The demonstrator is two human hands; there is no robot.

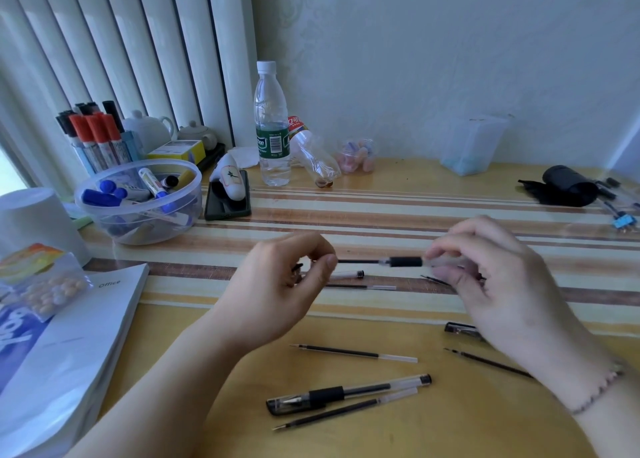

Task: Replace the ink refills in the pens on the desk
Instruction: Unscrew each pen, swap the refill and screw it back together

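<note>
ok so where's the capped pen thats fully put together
In the head view, the capped pen lies on the desk near the front edge, centre, between two loose refills, below both hands.

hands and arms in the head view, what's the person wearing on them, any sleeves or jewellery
Both forearms are bare, with no sleeves in view. The left hand carries no ring, watch or band that shows. The right hand has a thin beaded bracelet round the wrist, small dark and pinkish beads on a fine strand. No gloves on either hand.

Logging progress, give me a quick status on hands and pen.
Left hand pinches refill. Right hand grips barrel. Refill partly in. Nothing in the way.
</note>
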